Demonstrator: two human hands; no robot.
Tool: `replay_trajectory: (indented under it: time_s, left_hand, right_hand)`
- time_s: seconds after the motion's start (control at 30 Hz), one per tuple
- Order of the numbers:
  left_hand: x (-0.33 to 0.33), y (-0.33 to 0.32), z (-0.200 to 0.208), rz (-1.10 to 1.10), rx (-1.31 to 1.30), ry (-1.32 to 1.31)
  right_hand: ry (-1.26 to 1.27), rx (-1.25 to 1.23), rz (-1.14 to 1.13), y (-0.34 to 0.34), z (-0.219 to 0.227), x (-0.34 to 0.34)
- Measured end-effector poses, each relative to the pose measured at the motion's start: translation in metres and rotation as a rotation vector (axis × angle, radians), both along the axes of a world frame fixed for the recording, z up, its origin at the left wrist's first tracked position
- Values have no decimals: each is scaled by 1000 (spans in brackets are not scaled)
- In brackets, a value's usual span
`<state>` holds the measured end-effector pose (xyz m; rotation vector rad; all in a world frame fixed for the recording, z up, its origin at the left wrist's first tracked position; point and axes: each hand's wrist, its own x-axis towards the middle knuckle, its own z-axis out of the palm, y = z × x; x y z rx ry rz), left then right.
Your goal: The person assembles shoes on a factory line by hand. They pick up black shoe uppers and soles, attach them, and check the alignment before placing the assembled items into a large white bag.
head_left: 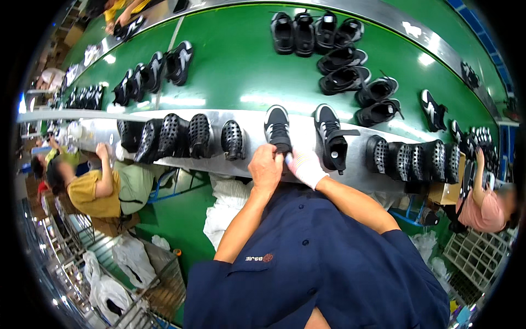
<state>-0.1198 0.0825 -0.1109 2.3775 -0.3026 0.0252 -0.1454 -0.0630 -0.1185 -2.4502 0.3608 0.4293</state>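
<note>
A black and grey sneaker (276,127) lies on the metal bench edge in front of me, its toe pointing away. My bare left hand (265,169) is closed with its fingertips pinched at the sneaker's ankle end. From the other side, my right hand (307,166), in a white glove, meets the same end with its fingers bent in. Both hands partly hide the shoe's opening. Just to the right lies a second black and grey sneaker (327,129) with its strap sticking out sideways, touched by neither hand.
Black perforated shoe lasts (174,134) stand in a row on the left of the metal ledge (249,118), and more perforated lasts (416,159) on the right. Beyond runs a green conveyor belt (230,60) carrying several sneakers (304,33). Co-workers (96,189) sit on either side.
</note>
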Motion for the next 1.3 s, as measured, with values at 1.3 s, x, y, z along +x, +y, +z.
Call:
replay_trajectory:
  time_s: [1.3]
  left_hand:
    - [-42,-128,4,-179,167,-22]
  right_hand:
    - [-175,261,-399,-85,-15,-82]
